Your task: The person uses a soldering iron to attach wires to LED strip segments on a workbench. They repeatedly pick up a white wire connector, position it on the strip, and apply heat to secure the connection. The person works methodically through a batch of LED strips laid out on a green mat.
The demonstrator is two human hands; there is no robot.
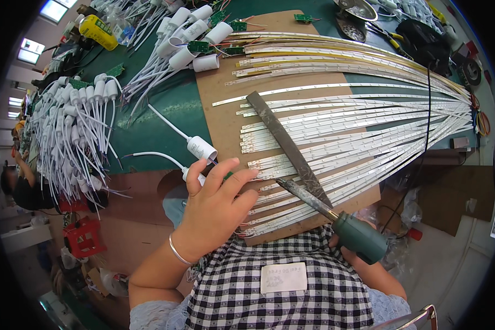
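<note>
- At the lower right of the frame, a soldering iron point(335, 217) is gripped by the right hand point(349, 254), which is mostly hidden under the iron's green handle; the fingers are closed round it.
- The iron's long axis runs up and to the left, its tip lying at the near ends of the light strips point(335, 137).
- At lower centre, the left hand point(217, 203) is laid on the strip ends with fingers loosely spread, and a small white cylindrical connector point(194, 175) with its white lead is pinched under the thumb. The left hand is nearer the iron's tip, just to its left.
- A flat dark metal bar point(283, 143) is laid diagonally across the strips, on a brown board point(220, 118).
- Towards the upper left, bundles of white wired connectors point(82, 126) are heaped on the green table point(165, 104).
</note>
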